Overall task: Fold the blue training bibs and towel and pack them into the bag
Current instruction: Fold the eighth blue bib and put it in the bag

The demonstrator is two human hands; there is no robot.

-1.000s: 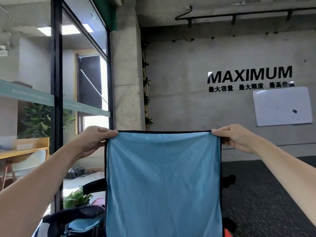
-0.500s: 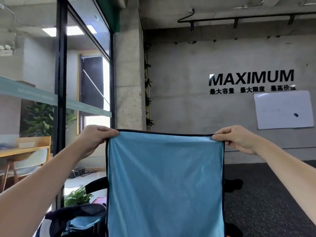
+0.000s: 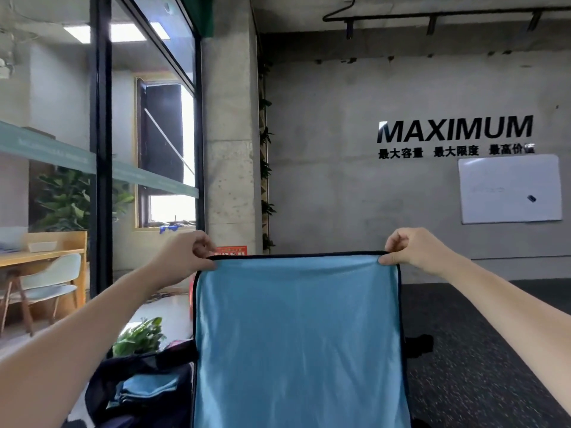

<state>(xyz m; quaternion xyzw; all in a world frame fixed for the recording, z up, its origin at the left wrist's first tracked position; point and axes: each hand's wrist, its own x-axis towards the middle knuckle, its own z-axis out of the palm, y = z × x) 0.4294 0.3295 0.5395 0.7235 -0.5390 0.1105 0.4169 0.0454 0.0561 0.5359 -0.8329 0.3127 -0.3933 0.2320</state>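
A light blue cloth with dark trim (image 3: 296, 335) hangs flat in front of me, stretched between both hands. My left hand (image 3: 185, 257) pinches its upper left corner. At the upper right corner my right hand (image 3: 411, 248) pinches the top edge. The cloth's lower part runs out of the frame. A dark bag (image 3: 142, 387) lies open at the lower left, with folded blue fabric (image 3: 148, 389) inside it. The cloth hides the bag's right part.
A glass partition with a black frame (image 3: 100, 149) stands on the left, a concrete pillar (image 3: 230, 134) behind it. A potted plant (image 3: 139, 336) sits by the bag. Dark speckled floor (image 3: 482, 350) stretches to the right. A whiteboard (image 3: 509, 188) hangs on the far wall.
The view has tipped slightly, so the cloth and hands sit lower in the frame. Both hands keep their pinch on the top corners, and the top edge now sags a little.
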